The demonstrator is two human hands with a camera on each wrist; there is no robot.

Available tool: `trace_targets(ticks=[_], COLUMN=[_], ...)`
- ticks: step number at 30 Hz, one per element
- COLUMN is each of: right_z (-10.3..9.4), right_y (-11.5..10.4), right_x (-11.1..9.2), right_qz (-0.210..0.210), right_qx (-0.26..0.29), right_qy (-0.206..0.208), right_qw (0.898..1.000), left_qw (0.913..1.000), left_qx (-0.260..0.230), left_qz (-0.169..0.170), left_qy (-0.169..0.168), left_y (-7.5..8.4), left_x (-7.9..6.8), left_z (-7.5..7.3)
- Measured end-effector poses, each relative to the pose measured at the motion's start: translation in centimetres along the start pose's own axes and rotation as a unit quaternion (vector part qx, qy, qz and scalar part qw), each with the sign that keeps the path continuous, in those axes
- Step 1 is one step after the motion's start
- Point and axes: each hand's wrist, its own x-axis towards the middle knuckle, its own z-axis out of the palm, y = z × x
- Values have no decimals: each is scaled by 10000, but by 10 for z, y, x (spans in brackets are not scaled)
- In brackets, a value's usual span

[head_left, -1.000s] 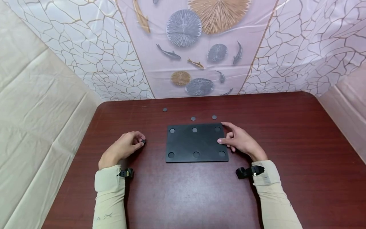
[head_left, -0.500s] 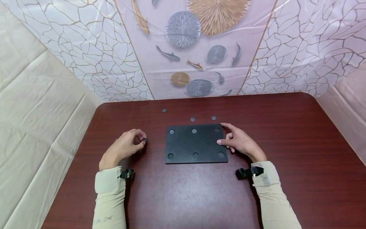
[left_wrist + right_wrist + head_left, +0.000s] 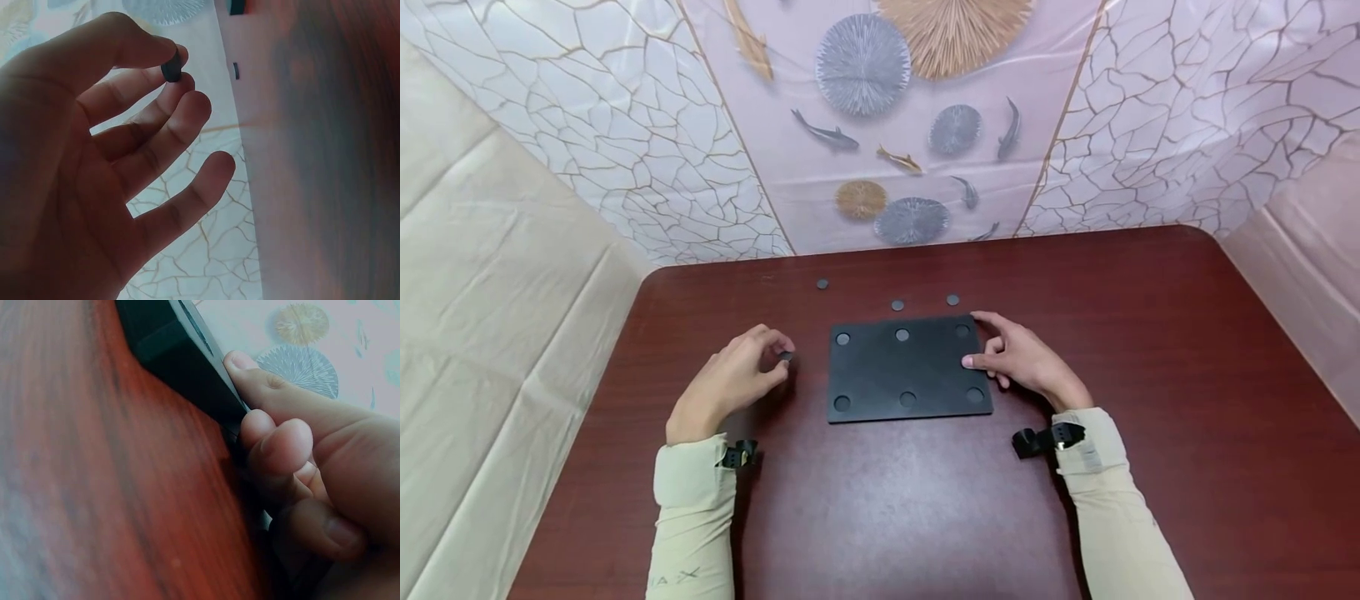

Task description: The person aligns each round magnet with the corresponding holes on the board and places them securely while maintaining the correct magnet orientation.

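The dark round disc (image 3: 170, 70) is pinched in my left fingers (image 3: 194, 111); my right fingers (image 3: 275, 390) grip the black rectangular board (image 3: 902, 367), best kept still.

Left hand (image 3: 733, 371) to board (image 3: 901, 371): free; right hand (image 3: 1022, 358) blocks right side; 3 discs (image 3: 898, 306) beyond.

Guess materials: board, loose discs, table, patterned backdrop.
Board: probably plastic or dense foam, matte; even black color, little shine, crisp edges.
Loose discs: plastic, rubber or coated metal, can't tell; dark grey, dull, too small for texture.
Table: wood or wood-look laminate, glossy; reddish-brown grain, bright glare.
Patterned backdrop: thin printed fabric or plastic sheet, slightly shiny; wrinkles and soft highlights.
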Motion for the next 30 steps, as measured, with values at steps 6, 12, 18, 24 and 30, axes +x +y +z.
trace_targets(ticks=[6, 12, 18, 24, 30], right_z=[-1, -1, -1, -1, -1], right_y=[1, 4, 5, 3, -1], right_x=[-1, -4, -1, -2, 0], right_qz=[61, 69, 9, 0, -23], right_qx=[-37, 18, 58, 3, -28], right_qy=[-36, -69, -82, -68, -74], right_qw=[10000, 10000, 9999, 10000, 10000], left_qw=[9998, 9989, 9979, 9975, 9961], left_qx=[-44, -149, -95, -21, 213], left_qz=[131, 288, 428, 522, 597], left_qy=[116, 331, 479, 485, 608], left_y=[8, 12, 15, 17, 19], left_x=[1, 4, 7, 11, 12], left_z=[3, 12, 13, 16, 16])
